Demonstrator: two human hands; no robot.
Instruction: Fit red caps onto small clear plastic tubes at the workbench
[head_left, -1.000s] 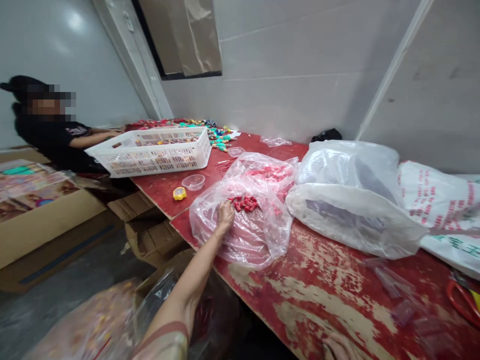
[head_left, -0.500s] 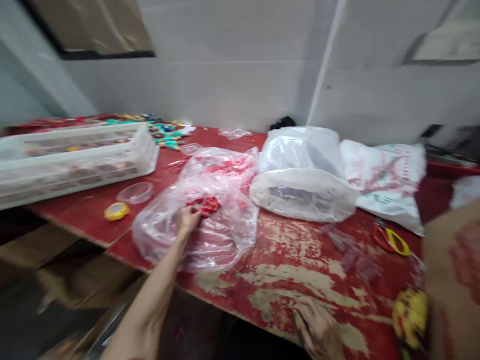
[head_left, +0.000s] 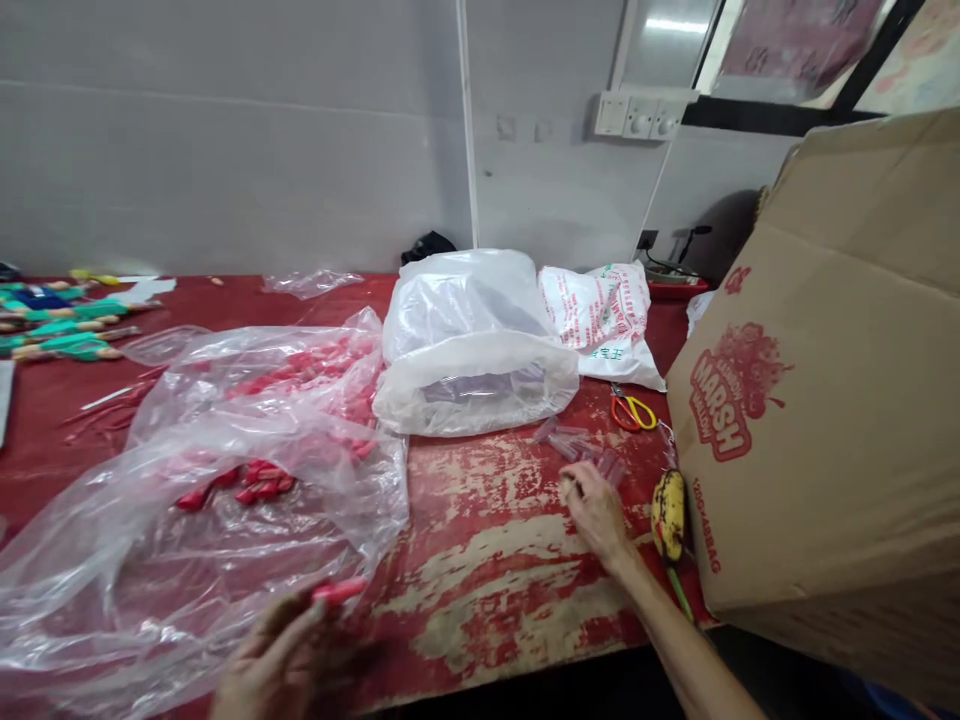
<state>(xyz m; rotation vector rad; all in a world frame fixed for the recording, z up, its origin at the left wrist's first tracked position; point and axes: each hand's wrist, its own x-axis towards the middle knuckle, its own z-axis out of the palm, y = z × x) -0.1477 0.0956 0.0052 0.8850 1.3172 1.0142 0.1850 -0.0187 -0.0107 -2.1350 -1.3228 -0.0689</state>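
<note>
My left hand (head_left: 277, 652) is at the bottom of the view, its fingers pinching a red stick-shaped piece (head_left: 339, 591) above a crumpled clear plastic bag (head_left: 225, 560). Several similar red pieces (head_left: 255, 482) lie inside that bag, and more show deeper in. My right hand (head_left: 596, 510) rests on the worn red tabletop (head_left: 495, 575), just below several small clear plastic sleeves (head_left: 577, 445). Whether it holds a thin sleeve is hard to see. A yellow speckled item on a green stick (head_left: 667, 515) lies to its right.
A large printed cardboard carton (head_left: 810, 400) looms at the right table edge. A white plastic bag (head_left: 472, 345) and a printed woven sack (head_left: 600, 310) stand at the back. Orange-and-yellow scissors (head_left: 632, 412) lie nearby, and green-handled items (head_left: 60, 320) lie far left.
The view has swung right, bringing the carton in. My left hand has come back out of the bag with a red piece. My right hand has moved forward across the table.
</note>
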